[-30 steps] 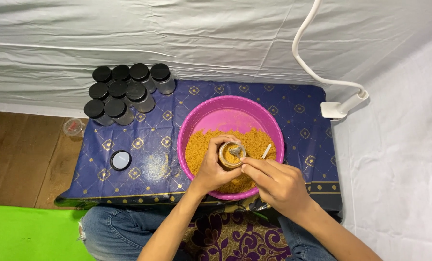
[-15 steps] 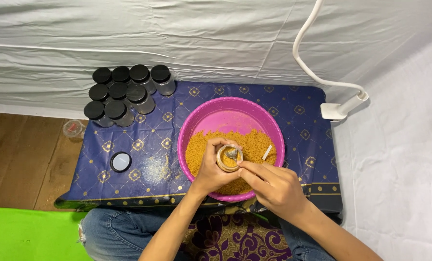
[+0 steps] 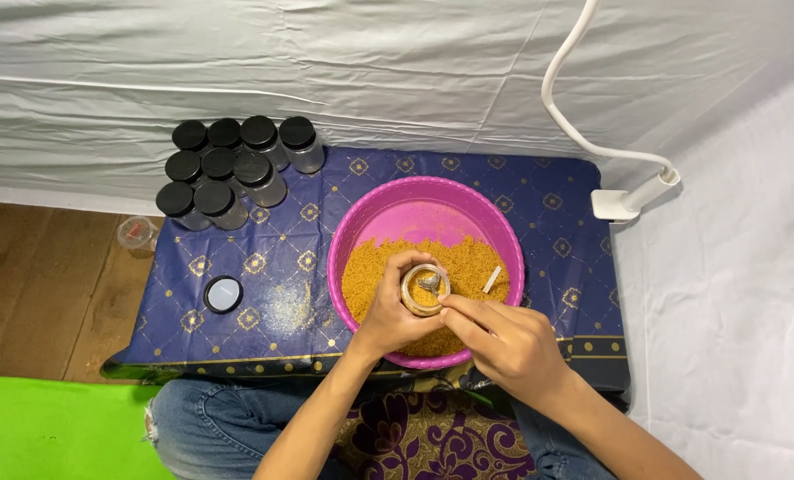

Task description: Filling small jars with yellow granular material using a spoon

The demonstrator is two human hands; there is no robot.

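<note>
A pink basin (image 3: 424, 209) holding orange-yellow crumbs (image 3: 468, 263) sits on a small table with a dark blue patterned cloth (image 3: 264, 258). My left hand (image 3: 388, 311) grips a small clear jar (image 3: 425, 290) upright over the crumbs. My right hand (image 3: 504, 342) holds a metal spoon (image 3: 431, 284) whose bowl is inside the jar's mouth. The jar is nearly full of crumbs. A small pale stick (image 3: 491, 279) lies in the crumbs at the right.
Several clear jars with black lids (image 3: 228, 169) stand at the table's back left. A loose lid (image 3: 224, 294) lies near the front left, beside spilled crumbs (image 3: 286, 307). A white gooseneck clamp (image 3: 624, 200) grips the right edge. A small cup (image 3: 136, 234) sits on the floor.
The jar and both hands have stayed over the basin, shifting only slightly. The spoon remains at the jar's mouth.
</note>
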